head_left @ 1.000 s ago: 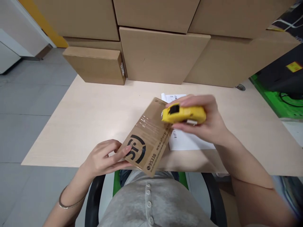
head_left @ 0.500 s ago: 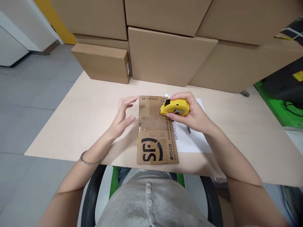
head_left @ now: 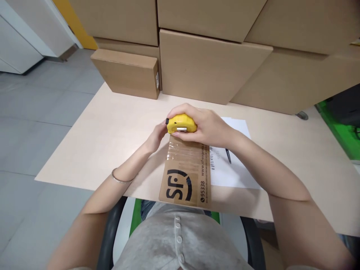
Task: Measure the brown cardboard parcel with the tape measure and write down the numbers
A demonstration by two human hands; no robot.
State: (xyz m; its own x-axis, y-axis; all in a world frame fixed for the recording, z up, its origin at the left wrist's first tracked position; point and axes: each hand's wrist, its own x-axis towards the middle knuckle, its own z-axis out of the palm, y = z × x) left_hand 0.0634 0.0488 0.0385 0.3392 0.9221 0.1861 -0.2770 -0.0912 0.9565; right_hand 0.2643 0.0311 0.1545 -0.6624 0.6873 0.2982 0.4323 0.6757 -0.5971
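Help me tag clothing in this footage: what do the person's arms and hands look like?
The left hand and right hand are ungloved. A thin, silvery bangle circles the left forearm; the right forearm is unadorned, and both are uncovered.

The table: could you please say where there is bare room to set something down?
Bare tabletop lies left of the left hand, in front of the small box, and right of the paper. The middle is crowded with the right hand, yellow tape measure and SF package.
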